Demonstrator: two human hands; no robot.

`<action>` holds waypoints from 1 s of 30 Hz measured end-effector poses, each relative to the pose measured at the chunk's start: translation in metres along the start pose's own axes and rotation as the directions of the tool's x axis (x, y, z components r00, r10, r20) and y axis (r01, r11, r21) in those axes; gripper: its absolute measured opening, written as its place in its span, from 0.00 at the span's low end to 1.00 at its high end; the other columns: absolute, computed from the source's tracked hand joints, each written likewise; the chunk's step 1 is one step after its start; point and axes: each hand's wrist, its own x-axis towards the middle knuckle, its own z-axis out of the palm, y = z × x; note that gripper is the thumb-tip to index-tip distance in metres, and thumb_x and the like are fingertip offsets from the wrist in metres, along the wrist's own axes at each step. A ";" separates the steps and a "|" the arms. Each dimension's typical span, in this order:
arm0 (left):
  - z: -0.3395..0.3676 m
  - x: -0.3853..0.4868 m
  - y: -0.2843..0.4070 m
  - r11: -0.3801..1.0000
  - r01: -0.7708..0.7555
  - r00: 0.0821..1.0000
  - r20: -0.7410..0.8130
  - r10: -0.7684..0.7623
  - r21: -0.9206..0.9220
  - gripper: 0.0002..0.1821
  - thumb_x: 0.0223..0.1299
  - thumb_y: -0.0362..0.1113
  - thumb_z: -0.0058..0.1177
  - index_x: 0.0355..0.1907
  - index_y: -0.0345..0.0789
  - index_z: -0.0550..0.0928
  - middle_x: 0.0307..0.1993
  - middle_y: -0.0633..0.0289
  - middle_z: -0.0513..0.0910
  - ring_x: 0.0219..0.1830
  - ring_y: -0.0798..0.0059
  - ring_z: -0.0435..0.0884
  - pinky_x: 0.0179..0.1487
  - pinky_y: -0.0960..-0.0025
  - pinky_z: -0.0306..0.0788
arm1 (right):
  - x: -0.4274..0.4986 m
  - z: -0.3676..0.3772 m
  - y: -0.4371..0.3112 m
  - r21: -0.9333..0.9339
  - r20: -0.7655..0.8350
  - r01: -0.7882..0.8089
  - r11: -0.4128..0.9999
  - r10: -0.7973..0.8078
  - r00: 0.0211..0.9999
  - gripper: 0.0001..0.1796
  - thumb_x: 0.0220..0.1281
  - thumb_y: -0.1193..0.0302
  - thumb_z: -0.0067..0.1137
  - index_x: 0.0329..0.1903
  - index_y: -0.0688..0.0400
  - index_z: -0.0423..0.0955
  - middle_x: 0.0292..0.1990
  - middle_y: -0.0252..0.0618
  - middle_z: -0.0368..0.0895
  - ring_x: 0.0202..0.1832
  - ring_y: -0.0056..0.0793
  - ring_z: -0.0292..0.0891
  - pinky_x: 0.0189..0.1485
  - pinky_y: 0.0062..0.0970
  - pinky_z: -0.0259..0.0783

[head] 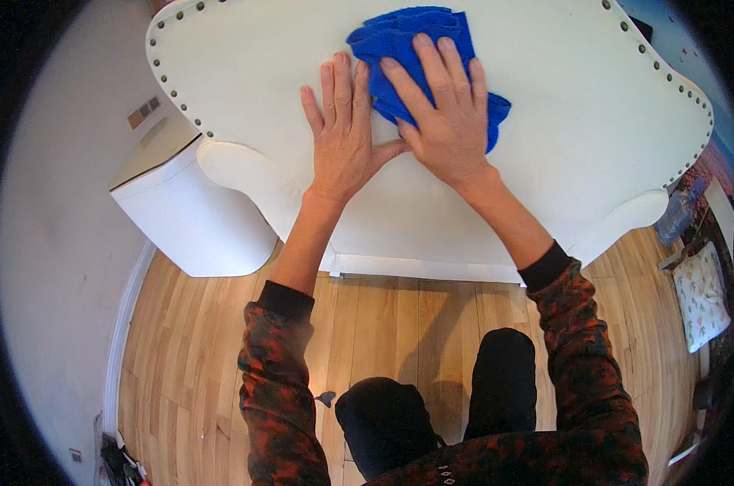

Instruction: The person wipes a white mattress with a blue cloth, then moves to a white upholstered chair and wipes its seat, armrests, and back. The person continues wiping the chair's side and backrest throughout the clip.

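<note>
A folded blue cloth (412, 27) lies on a white upholstered panel (257, 67) edged with dark round studs, which looks like the headboard or back of a piece of furniture. My right hand (446, 115) presses flat on the cloth, fingers slightly spread and pointing away from me. To its left, my left hand (342, 133) rests palm down on the white surface, its fingers extended and its forefinger by the cloth's left edge. The left thumb reaches towards the right thumb, near the cloth's lower edge.
A white cabinet or bin (203, 212) with a beige top stands at left between the panel and the wall (63, 212). A patterned cushion (699, 297) is at the right. A small grey object (325, 398) lies on the wooden floor (184, 346) near my knees.
</note>
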 end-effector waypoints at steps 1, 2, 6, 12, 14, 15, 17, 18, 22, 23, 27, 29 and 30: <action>-0.004 -0.002 -0.005 1.000 -0.002 1.000 0.003 0.002 -0.003 0.74 0.37 0.67 0.75 0.81 0.30 0.52 0.83 0.44 0.44 0.86 0.50 0.38 0.81 0.37 0.25 | 0.000 -0.003 0.002 0.040 0.011 -0.008 0.999 0.008 1.000 0.38 0.56 0.63 0.69 0.73 0.38 0.72 0.79 0.41 0.60 0.81 0.44 0.50 0.81 0.54 0.42; -0.006 -0.003 -0.009 1.000 -0.020 1.000 0.001 0.020 0.000 0.75 0.36 0.70 0.73 0.82 0.32 0.51 0.83 0.44 0.44 0.86 0.49 0.37 0.80 0.37 0.25 | 0.000 -0.006 0.003 0.056 0.012 -0.040 0.998 0.040 0.999 0.39 0.56 0.63 0.70 0.73 0.38 0.72 0.79 0.41 0.59 0.81 0.44 0.50 0.80 0.54 0.42; -0.015 0.001 -0.019 0.999 -0.019 1.000 0.000 0.019 -0.037 0.75 0.36 0.69 0.73 0.82 0.31 0.52 0.83 0.44 0.44 0.85 0.49 0.38 0.80 0.36 0.26 | 0.011 0.000 0.003 0.041 -0.067 -0.089 0.995 0.091 0.994 0.39 0.56 0.64 0.70 0.73 0.42 0.72 0.79 0.45 0.58 0.81 0.48 0.48 0.80 0.53 0.42; -0.008 0.003 -0.034 0.997 -0.010 0.999 -0.041 0.013 0.080 0.71 0.42 0.63 0.76 0.81 0.28 0.52 0.83 0.40 0.42 0.85 0.45 0.34 0.80 0.35 0.25 | 0.027 0.036 -0.035 0.044 -0.099 0.015 0.999 -0.011 0.995 0.40 0.54 0.62 0.72 0.72 0.45 0.72 0.78 0.42 0.61 0.80 0.44 0.53 0.79 0.54 0.46; -0.014 0.000 -0.037 0.999 0.009 1.000 -0.029 -0.008 0.033 0.69 0.42 0.62 0.76 0.80 0.28 0.53 0.83 0.39 0.42 0.85 0.44 0.33 0.80 0.35 0.25 | 0.025 0.039 -0.037 0.056 -0.079 0.020 0.998 -0.015 0.997 0.40 0.54 0.62 0.71 0.72 0.45 0.72 0.78 0.41 0.61 0.80 0.43 0.53 0.79 0.53 0.45; -0.018 -0.003 -0.041 1.000 0.020 1.000 -0.016 -0.020 0.018 0.69 0.43 0.61 0.76 0.80 0.28 0.53 0.83 0.38 0.42 0.85 0.44 0.33 0.80 0.35 0.25 | 0.023 0.035 -0.036 0.074 -0.055 0.016 0.997 -0.012 0.998 0.40 0.54 0.62 0.71 0.72 0.45 0.72 0.78 0.41 0.61 0.80 0.43 0.53 0.80 0.53 0.45; -0.027 -0.006 -0.056 1.000 -0.007 1.000 -0.010 0.008 0.029 0.74 0.39 0.66 0.76 0.82 0.30 0.50 0.83 0.39 0.39 0.85 0.43 0.31 0.80 0.35 0.24 | 0.024 0.022 -0.042 0.132 -0.003 -0.032 0.991 0.033 0.999 0.38 0.58 0.63 0.70 0.73 0.45 0.72 0.78 0.42 0.61 0.80 0.42 0.53 0.80 0.52 0.45; -0.028 -0.004 -0.058 1.000 -0.011 1.000 -0.013 0.011 0.023 0.75 0.38 0.67 0.76 0.82 0.31 0.48 0.83 0.39 0.39 0.85 0.43 0.31 0.80 0.35 0.24 | 0.024 0.020 -0.037 0.157 -0.010 -0.058 0.986 0.061 0.998 0.40 0.57 0.64 0.72 0.74 0.43 0.70 0.79 0.41 0.59 0.81 0.43 0.51 0.81 0.52 0.43; -0.037 0.000 -0.066 1.000 -0.002 1.000 0.006 0.002 0.000 0.77 0.39 0.69 0.75 0.83 0.32 0.45 0.83 0.38 0.37 0.85 0.42 0.31 0.80 0.34 0.24 | 0.032 0.028 -0.037 0.189 -0.067 -0.095 0.977 0.109 0.992 0.40 0.57 0.62 0.73 0.74 0.42 0.71 0.79 0.42 0.59 0.81 0.44 0.50 0.81 0.52 0.41; -0.039 0.001 -0.069 1.000 0.001 1.000 0.012 -0.001 -0.012 0.76 0.41 0.68 0.75 0.83 0.32 0.45 0.83 0.38 0.38 0.85 0.42 0.31 0.80 0.34 0.25 | 0.037 0.035 -0.043 0.174 -0.081 -0.074 0.982 0.090 0.993 0.39 0.57 0.61 0.73 0.73 0.42 0.71 0.79 0.42 0.60 0.81 0.43 0.51 0.81 0.52 0.42; -0.037 -0.001 -0.082 0.999 0.038 0.999 -0.014 -0.038 0.014 0.67 0.52 0.58 0.73 0.83 0.31 0.45 0.82 0.37 0.35 0.84 0.40 0.29 0.80 0.35 0.25 | 0.057 0.060 -0.075 0.115 -0.111 0.019 0.993 -0.006 0.994 0.37 0.57 0.58 0.72 0.71 0.43 0.74 0.78 0.42 0.63 0.80 0.43 0.54 0.80 0.51 0.43; -0.041 -0.003 -0.093 0.996 0.069 0.997 -0.037 -0.067 0.049 0.63 0.56 0.53 0.71 0.82 0.31 0.45 0.82 0.37 0.34 0.84 0.39 0.28 0.80 0.36 0.24 | 0.065 0.068 -0.088 0.099 -0.103 0.024 0.995 -0.013 0.995 0.37 0.56 0.55 0.73 0.70 0.43 0.75 0.78 0.40 0.64 0.80 0.39 0.55 0.81 0.49 0.43; -0.042 -0.006 -0.095 0.993 0.089 0.996 -0.017 -0.088 0.081 0.62 0.58 0.51 0.70 0.83 0.31 0.44 0.82 0.37 0.32 0.84 0.39 0.27 0.80 0.36 0.24 | 0.064 0.072 -0.091 0.117 -0.092 0.026 0.993 -0.015 0.996 0.37 0.56 0.55 0.73 0.70 0.43 0.75 0.78 0.39 0.64 0.80 0.39 0.54 0.81 0.48 0.43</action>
